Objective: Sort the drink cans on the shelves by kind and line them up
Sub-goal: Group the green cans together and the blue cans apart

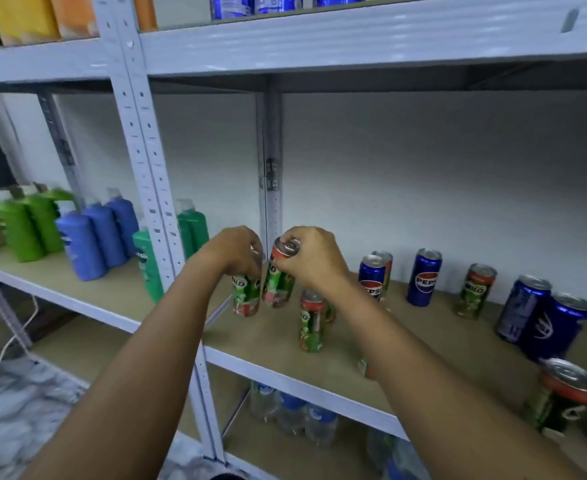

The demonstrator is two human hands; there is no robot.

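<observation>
Both of the person's hands reach over the left end of the middle shelf (271, 337), each gripping a green Milo can from above. The left hand (233, 251) has its fingers curled down around the top of one Milo can (246, 296), whose lid is mostly hidden under the palm. The right hand (314, 258) pinches the rim of a second Milo can (278, 284) with thumb and fingertips, leaving its silver lid and red collar in view; this can leans slightly to the right. The two held cans sit side by side, just apart or barely touching, close to the rear upright post (272, 174); whether their bases rest on the board cannot be told. Just in front of them a third Milo can (311, 322) stands upright on the shelf beneath the right forearm. Further right stand two blue Pepsi cans (371, 277) (423, 277), another Milo can (474, 291) well apart from them, a close pair of dark blue cans (541, 317), and a Milo can (562, 396) near the front right edge. On the neighbouring shelf to the left stand green bottles (30, 223) and blue bottles (94, 237). Clear water bottles (292, 414) stand on the shelf below.
</observation>
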